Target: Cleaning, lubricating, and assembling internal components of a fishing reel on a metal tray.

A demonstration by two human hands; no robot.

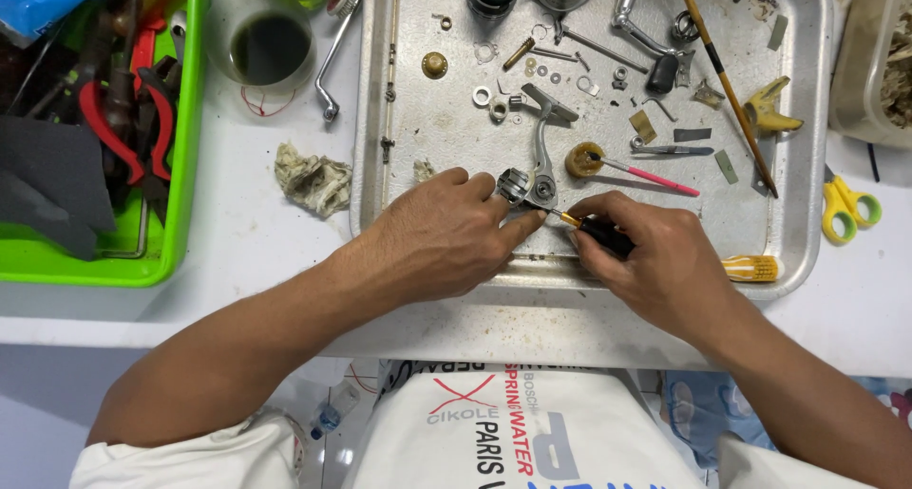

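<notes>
Over the metal tray (798,147), left hand (446,237) gripping half-hidden reel part (528,180), right hand (655,256) around screwdriver (594,229).

1. A white table (256,252) carries everything, its near edge running along the person's lap
2. A shallow metal tray (807,166) sits in the middle of it, scattered with small parts
3. A green plastic bin (185,138) of pliers stands at the left edge
4. A clear cup (268,38) of dark liquid stands between bin and tray, a bent wrench (334,57) just beside it
5. A crumpled rag (312,178) lies near the tray's left wall
6. Yellow-handled scissors (848,207) lie to the right of the tray, below a translucent tub (869,62)
</notes>
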